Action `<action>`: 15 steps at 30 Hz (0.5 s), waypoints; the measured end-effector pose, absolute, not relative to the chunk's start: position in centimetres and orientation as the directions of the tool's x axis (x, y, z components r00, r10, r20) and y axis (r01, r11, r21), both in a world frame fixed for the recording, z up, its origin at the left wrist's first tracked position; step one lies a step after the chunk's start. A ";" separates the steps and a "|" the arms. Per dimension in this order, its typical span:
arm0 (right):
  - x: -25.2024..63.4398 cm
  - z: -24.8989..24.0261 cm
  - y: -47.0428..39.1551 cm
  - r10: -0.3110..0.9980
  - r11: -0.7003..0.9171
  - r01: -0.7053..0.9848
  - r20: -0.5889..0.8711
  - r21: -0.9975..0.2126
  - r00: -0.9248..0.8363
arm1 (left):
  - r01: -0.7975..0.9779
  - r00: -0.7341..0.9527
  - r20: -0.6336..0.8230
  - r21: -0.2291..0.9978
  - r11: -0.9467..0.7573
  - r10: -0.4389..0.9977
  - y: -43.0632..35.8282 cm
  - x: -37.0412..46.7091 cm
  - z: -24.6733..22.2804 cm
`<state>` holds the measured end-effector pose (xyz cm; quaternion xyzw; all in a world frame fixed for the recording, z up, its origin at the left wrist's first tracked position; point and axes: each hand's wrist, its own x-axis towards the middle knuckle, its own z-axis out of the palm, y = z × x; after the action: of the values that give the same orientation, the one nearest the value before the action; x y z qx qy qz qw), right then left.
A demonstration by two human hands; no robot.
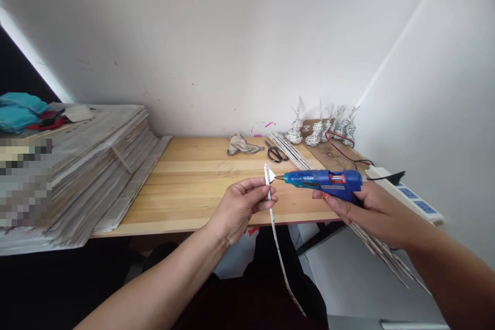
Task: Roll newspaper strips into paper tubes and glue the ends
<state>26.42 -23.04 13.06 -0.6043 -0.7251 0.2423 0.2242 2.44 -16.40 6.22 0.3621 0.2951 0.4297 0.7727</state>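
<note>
My left hand (247, 201) pinches a long rolled paper strip (275, 234) near its top, where a small white paper flap stands open. The strip bends down past the table edge towards my lap. My right hand (371, 211) is wrapped round the handle of a blue hot glue gun (323, 179). Its metal nozzle points left and meets, or nearly meets, the paper flap; I cannot tell whether they touch. Any glue at the tip is too small to see.
Tall newspaper stacks (116, 149) fill the table's left. Towards the back lie a grey cloth (242, 144), black scissors (276, 152) and a bundle of paper sticks (291, 149). Several woven gourd shapes (315, 133) stand at the back right, near a power strip (410, 196).
</note>
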 end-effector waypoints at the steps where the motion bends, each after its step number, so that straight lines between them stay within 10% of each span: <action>1: 26.2 13.1 -23.0 0.983 0.168 0.773 0.040 -0.612 -0.181 | -0.453 0.458 -0.141 0.812 0.367 0.878 -16.5 2.4 6.3; 15: 25.4 12.9 -23.1 0.969 0.246 0.737 0.144 -0.630 -0.200 | -0.465 0.483 -0.140 0.795 0.389 0.864 -17.0 2.3 6.7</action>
<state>25.40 -23.06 12.95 -0.5741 -0.7431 0.2184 0.2657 2.26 -16.98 6.68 0.3553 0.2810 0.4236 0.7844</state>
